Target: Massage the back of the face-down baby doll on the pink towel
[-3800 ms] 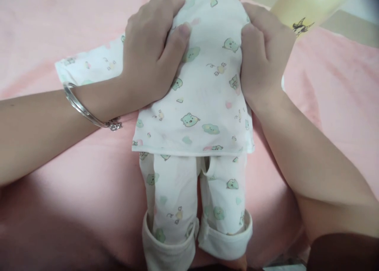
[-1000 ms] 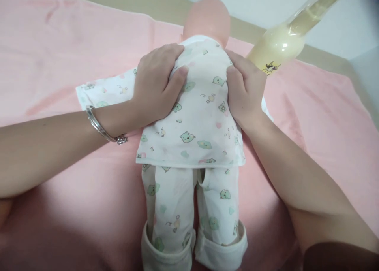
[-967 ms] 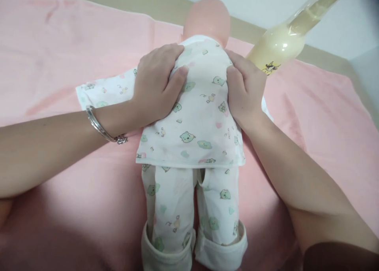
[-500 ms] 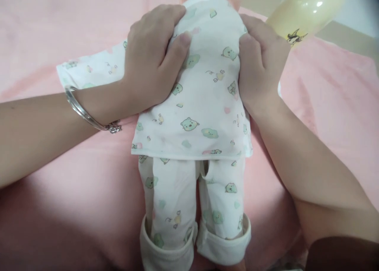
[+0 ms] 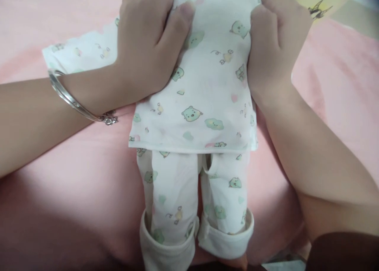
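On my feed the doll (image 5: 192, 132) lies up the middle of the view, on the pink sheet (image 5: 89, 207), its upper end cut off by the top edge. From here I see 2 hands on it, 1 at each side of its body. The left hand (image 5: 148, 46) grasps the doll through its top (image 5: 213, 81), thumb laid over the cloth and fingers partly beyond my view. The right hand (image 5: 275, 46) grips the opposite side, thumb against the cloth, its fingers bent around the edge; I cannot tell how firmly either hand presses.

The top is white with small green, pink and yellow prints, and its hem lies across the trousers (image 5: 174, 180), which match it. I count 2 trouser legs, each ending in a wide turned-up cuff (image 5: 226, 241). A sleeve (image 5: 79, 51) stretches out flat on the sheet, beyond the left forearm.

I make out 1 silver bracelet (image 5: 75, 103) around the left wrist, with a small charm hanging. Just beside the right hand, at the upper right, I get part of a yellow bottle (image 5: 334, 0) with a dark drawing on it.
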Motion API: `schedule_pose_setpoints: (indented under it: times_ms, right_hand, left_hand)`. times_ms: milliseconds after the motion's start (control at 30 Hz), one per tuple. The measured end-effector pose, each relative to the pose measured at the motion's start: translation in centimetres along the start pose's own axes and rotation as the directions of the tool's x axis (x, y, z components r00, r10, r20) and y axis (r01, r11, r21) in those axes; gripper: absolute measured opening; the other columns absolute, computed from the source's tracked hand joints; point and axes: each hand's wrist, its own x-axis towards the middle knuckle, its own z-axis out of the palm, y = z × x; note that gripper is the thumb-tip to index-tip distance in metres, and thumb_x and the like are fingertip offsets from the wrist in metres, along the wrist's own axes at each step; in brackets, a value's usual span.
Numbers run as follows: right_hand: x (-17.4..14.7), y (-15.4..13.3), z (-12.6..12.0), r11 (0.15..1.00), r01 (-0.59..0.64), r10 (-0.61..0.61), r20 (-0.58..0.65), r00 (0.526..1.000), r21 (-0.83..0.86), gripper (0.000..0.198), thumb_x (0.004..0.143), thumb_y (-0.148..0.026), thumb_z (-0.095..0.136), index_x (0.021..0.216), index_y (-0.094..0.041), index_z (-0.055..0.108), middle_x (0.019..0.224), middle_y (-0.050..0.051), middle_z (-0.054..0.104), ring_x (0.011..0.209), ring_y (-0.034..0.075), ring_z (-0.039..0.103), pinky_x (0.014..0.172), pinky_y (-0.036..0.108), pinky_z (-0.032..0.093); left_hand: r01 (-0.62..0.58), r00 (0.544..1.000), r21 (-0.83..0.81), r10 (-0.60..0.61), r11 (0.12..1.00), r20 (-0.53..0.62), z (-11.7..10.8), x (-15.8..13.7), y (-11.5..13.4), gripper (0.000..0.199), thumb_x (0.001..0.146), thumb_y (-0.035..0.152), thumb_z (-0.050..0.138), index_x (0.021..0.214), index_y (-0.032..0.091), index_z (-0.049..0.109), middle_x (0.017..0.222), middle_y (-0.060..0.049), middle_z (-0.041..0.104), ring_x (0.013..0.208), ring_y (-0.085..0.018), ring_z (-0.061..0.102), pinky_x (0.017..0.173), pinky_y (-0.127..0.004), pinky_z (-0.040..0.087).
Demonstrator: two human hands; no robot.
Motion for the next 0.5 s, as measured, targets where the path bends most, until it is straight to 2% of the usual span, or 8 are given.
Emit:
schedule_pose_setpoints:
  times_ms: [100, 200, 300, 367, 433, 500]
  right_hand:
    - [0.0, 0.1, 0.1, 0.999, 0.026, -0.026, -0.015, 1.0, 0.034, 0.015, 0.085, -0.016, 0.032, 0.071, -0.022, 0.03, 0.071, 0.001, 0.025, 0.066, 0.014, 0.039, 0.066, 0.032, 0.028]
    - [0.0, 0.2, 0.1, 0.998, 0.038, -0.036, -0.039, 0.999, 0.053, 0.017, 0.083, -0.015, 0.032, 0.072, -0.021, 0.021, 0.072, 0.0, 0.019, 0.065, 0.011, 0.035, 0.064, 0.031, 0.023]
    - [0.0, 0.4, 0.1, 1.0, 0.002, -0.002, -0.029, 1.0, 0.025, 0.019, 0.083, -0.016, 0.032, 0.07, -0.021, 0.019, 0.073, 0.0, 0.02, 0.066, 0.01, 0.033, 0.065, 0.032, 0.023]
    - [0.1, 0.4, 0.1, 1.0, -0.017, 0.018, -0.024, 1.0, 0.015, 0.021, 0.084, -0.017, 0.032, 0.069, -0.02, 0.017, 0.074, 0.0, 0.02, 0.068, 0.01, 0.034, 0.066, 0.033, 0.025]
    - [0.2, 0.5, 0.1, 1.0, -0.024, 0.024, -0.017, 1.0, 0.009, 0.023, 0.084, -0.018, 0.032, 0.069, -0.02, 0.015, 0.074, 0.0, 0.02, 0.069, 0.01, 0.037, 0.068, 0.034, 0.027]
    - [0.2, 0.6, 0.1, 1.0, -0.019, 0.019, -0.024, 1.0, -0.004, 0.02, 0.083, -0.018, 0.029, 0.068, -0.02, 0.014, 0.075, -0.001, 0.019, 0.069, 0.009, 0.041, 0.069, 0.035, 0.03]
  left_hand:
    - [0.086, 0.992, 0.057, -0.09, 0.995, 0.085, -0.7, 0.1, 0.9, 0.079, 0.095, 0.058, -0.016, 0.103, 0.026, 0.055, 0.103, -0.01, 0.058, 0.104, -0.027, 0.057, 0.097, -0.047, 0.048]
    - [0.141, 0.98, 0.143, -0.158, 0.98, 0.117, -1.2, 0.1, 1.9, 0.078, 0.096, 0.05, -0.018, 0.098, 0.026, 0.056, 0.099, -0.011, 0.057, 0.101, -0.027, 0.057, 0.099, -0.047, 0.049]
    - [0.152, 0.981, 0.137, -0.166, 0.979, 0.099, -1.3, 0.0, 2.1, 0.073, 0.098, 0.05, -0.013, 0.1, 0.025, 0.056, 0.104, -0.011, 0.058, 0.105, -0.027, 0.057, 0.101, -0.046, 0.048]
    - [0.151, 0.982, 0.106, -0.162, 0.983, 0.096, -1.2, -0.1, 1.9, 0.081, 0.097, 0.054, -0.014, 0.1, 0.02, 0.059, 0.104, -0.011, 0.058, 0.108, -0.028, 0.058, 0.101, -0.049, 0.047]
    - [0.134, 0.987, 0.102, -0.142, 0.986, 0.074, -1.2, -0.1, 1.8, 0.094, 0.09, 0.041, -0.026, 0.101, 0.013, 0.063, 0.099, -0.006, 0.057, 0.109, -0.027, 0.06, 0.092, -0.054, 0.044]
    - [0.129, 0.989, 0.106, -0.135, 0.986, 0.052, -1.2, -0.1, 1.9, 0.09, 0.087, 0.03, -0.022, 0.101, 0.01, 0.065, 0.094, -0.003, 0.055, 0.107, -0.025, 0.061, 0.086, -0.054, 0.043]
